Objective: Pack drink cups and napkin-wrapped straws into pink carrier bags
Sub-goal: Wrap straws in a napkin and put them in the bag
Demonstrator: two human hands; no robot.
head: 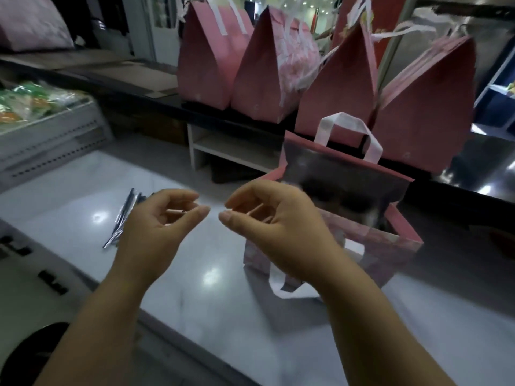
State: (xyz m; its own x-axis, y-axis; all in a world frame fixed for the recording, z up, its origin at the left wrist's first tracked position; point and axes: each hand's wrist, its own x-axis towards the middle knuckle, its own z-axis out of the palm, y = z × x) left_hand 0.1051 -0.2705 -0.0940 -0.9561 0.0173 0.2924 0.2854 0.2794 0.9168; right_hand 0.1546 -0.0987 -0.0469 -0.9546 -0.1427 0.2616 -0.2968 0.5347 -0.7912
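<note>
An open pink carrier bag (390, 242) with white handles stands on the white counter, right of centre. Inside it I see dark round shapes (359, 203) that look like cup lids, too blurred to be sure. A small pile of wrapped straws (124, 218) lies on the counter at the left. My left hand (158, 227) hovers just right of the straws, fingers loosely curled, holding nothing. My right hand (276, 227) hovers in front of the bag's near left corner, fingers likewise loosely curled and empty. The fingertips of the two hands are close together but apart.
Several closed pink bags (267, 79) stand in a row on the raised dark counter behind. A grey machine with green packets (36, 107) sits at the far left. A white shelf unit (231, 146) is under the raised counter. The white counter (211, 302) extends toward me.
</note>
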